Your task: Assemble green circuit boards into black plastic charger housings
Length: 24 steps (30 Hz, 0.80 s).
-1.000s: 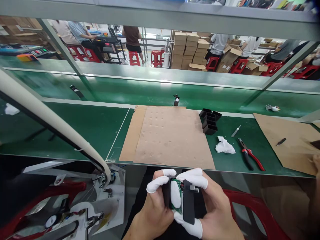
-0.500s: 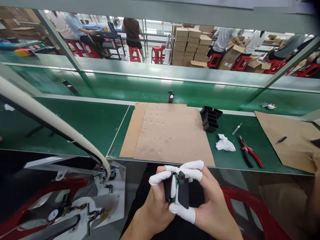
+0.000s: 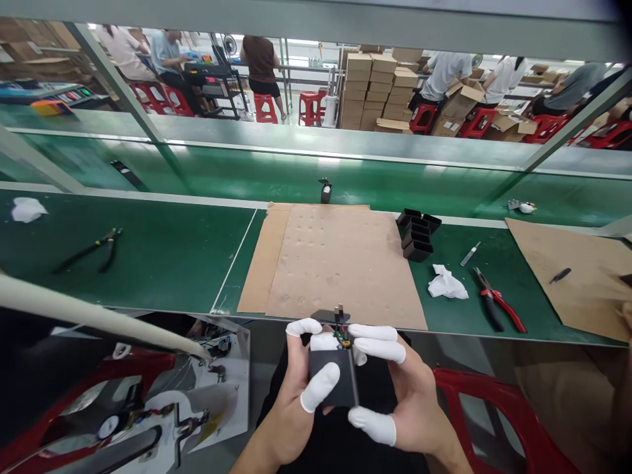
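A black case (image 3: 344, 380), wires (image 3: 340, 338) showing at its top, is held over the lap (image 3: 355, 444) between the left hand's (image 3: 292, 395) thumb and fingers, the right hand's (image 3: 412, 392) fingers parted at its edge, their grip unclear, near cardboard (image 3: 345, 263) on a green bench (image 3: 172, 253).

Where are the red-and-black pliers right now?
In the head view, the red-and-black pliers lie on the green bench to the right, between the crumpled white wad and the right-hand cardboard sheet.
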Each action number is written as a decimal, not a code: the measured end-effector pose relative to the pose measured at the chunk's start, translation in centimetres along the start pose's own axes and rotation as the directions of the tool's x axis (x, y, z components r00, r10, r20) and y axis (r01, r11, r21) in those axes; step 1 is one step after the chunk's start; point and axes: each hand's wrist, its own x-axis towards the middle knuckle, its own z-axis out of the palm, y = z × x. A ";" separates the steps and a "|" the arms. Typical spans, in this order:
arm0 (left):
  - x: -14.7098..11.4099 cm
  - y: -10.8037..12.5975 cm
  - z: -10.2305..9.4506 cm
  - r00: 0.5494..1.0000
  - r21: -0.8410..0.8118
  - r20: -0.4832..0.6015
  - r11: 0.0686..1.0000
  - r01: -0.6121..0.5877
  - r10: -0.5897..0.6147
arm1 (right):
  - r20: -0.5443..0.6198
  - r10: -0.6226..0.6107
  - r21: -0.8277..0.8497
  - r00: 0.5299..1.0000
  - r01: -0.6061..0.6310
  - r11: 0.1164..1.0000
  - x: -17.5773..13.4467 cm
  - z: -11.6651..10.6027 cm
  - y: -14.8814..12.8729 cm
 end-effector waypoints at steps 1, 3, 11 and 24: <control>0.1 0.0 -0.1 0.999 -0.028 -0.013 0.999 0.033 -0.033 | 0.013 0.006 -0.010 1.000 -0.006 1.000 0.1 0.0 -0.1; 0.3 0.1 -0.2 0.997 -0.090 -0.025 0.993 0.074 -0.077 | 0.022 0.027 -0.034 0.999 -0.027 0.999 0.4 -0.2 -0.2; 1.0 0.4 -0.2 0.994 -0.084 0.105 0.996 0.003 0.006 | -0.052 0.151 0.119 0.987 -0.144 0.982 1.2 -0.8 0.4; 2.2 -0.9 2.9 0.968 -0.274 -0.247 0.961 -0.029 -0.041 | -0.171 0.442 0.308 0.881 -0.378 0.873 5.7 1.1 0.5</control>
